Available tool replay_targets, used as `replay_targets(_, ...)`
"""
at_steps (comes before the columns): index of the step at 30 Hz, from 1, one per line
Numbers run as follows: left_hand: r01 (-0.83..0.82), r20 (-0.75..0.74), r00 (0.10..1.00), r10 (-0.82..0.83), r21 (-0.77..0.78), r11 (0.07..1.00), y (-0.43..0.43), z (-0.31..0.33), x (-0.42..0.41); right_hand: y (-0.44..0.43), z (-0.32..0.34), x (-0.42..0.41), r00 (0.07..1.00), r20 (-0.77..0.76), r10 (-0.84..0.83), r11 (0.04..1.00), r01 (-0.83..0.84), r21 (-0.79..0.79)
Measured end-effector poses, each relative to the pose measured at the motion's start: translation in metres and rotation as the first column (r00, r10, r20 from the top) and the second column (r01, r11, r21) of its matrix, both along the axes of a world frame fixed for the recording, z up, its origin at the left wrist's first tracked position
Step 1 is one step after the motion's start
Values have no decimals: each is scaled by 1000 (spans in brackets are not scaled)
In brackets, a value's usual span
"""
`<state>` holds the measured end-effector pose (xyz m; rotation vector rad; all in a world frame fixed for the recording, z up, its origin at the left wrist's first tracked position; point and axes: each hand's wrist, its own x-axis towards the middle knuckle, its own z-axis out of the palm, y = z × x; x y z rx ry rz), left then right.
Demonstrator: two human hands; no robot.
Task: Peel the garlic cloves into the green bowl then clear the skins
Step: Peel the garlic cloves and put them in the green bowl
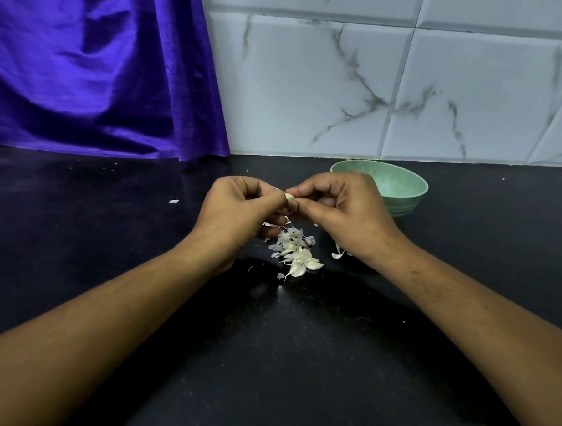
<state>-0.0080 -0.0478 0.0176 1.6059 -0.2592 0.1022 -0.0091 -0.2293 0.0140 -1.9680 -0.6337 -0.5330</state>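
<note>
One garlic clove (290, 197) between both hands (237, 212) (346, 206)

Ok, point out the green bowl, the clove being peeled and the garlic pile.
green bowl (397, 183): head view, inner wall.
clove (289, 197): head view, exposed tip.
garlic pile (296, 254): head view, heap's middle.

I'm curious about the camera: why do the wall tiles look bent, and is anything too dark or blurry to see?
Head view: the wide-angle lens bows the joints of the white marbled wall tiles; the black speckled counter swallows detail, bar a faint sheen by the white garlic pile; the small white garlic clove pinched by left hand and right hand looks slightly soft.
</note>
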Motion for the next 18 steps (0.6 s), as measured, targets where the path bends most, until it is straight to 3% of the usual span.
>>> replay_targets(5, 56, 28, 998, -55, -27, 998, 2, 4, -1, -5, 1, 8, 999, -20, 34, 993, -31, 113)
replay_targets(18, 31, 70, 997, -33, 28, 999, 5, 3, 0, -3, 2, 3, 999, -4, 38, 996, -38, 81)
